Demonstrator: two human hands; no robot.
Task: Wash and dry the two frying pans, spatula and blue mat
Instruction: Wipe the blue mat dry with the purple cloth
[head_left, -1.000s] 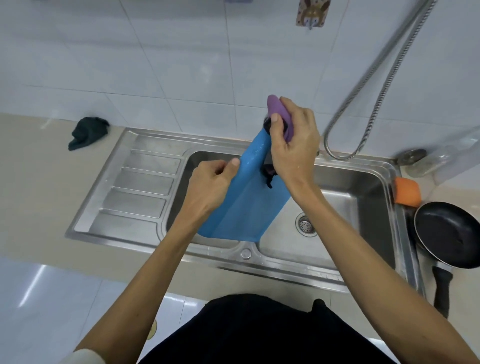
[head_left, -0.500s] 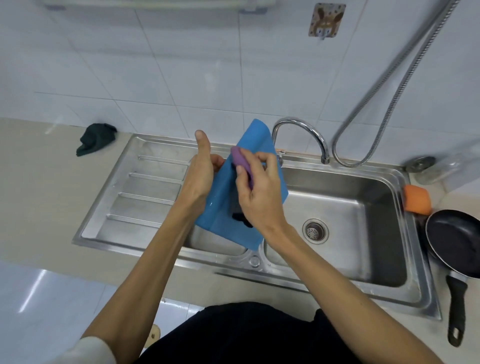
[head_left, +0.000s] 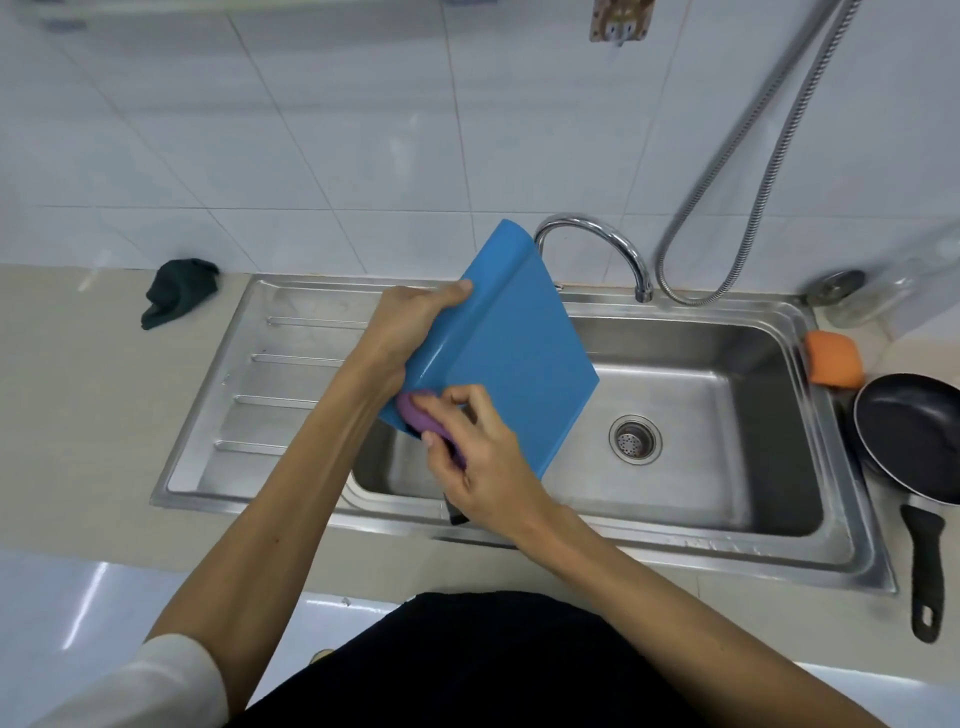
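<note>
Head view shows the beige stone desk (head_left: 62, 415) carrying a stainless steel sink with a ribbed drainboard (head_left: 727, 467). Above the basin, the flat blue flexible mat (head_left: 519, 353) is held tilted, long axis running from the near-left corner up toward the curved chrome faucet (head_left: 597, 244). A black non-stick frying pan (head_left: 914, 436) rests on the desk at the sink's right edge, well apart from both hands; the second pan and the spatula cannot be identified. An orange sponge (head_left: 831, 358) sits just behind the pan. A dark green crumpled cloth (head_left: 179, 291) lies on the desk at far left.

The left hand (head_left: 410, 332) has its fingers closed on the mat's left edge. The right hand (head_left: 478, 462) has its fingers closed around a purple scrubber (head_left: 421, 415), pressed against the mat's lower-left corner. The unscrubbed mat surface lies up and right of the scrubber, so the next stroke likely runs along the long axis.
</note>
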